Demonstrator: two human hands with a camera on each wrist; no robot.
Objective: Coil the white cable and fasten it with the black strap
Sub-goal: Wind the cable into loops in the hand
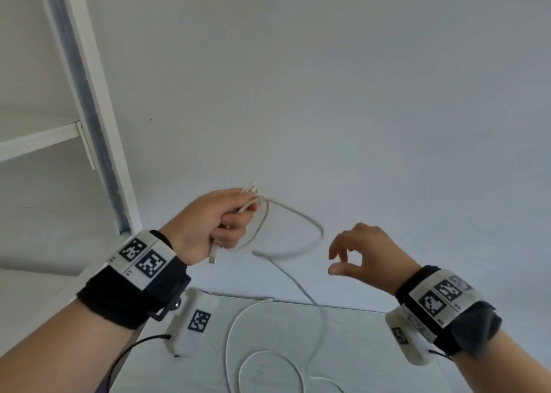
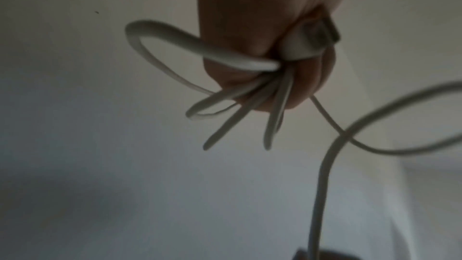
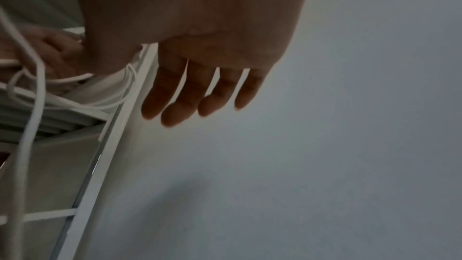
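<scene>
Tabletop (image 1: 372, 348) at bottom of head view, white shelf frame (image 1: 89, 94) on left. White cable (image 1: 293, 222) partly coiled: several loops bunched in left hand (image 1: 208, 228), fist clenched round them, plug end poking below fist; loose tail drops to tabletop, curls there. Right hand (image 1: 366, 252) empty, fingers relaxed, just beside outer loop. Cable looks light, limp, springy; loops likely to splay. Best grab: tail just below bundle. Black strap not seen.

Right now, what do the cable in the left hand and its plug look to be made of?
White cable: looks like soft plastic or rubber jacket, matte; it bends into tight loops in the left hand and hangs limp.
Plug: seemingly hard white plastic shell, smooth, with a grey tip that may be metal; too blurred to be sure.
</scene>
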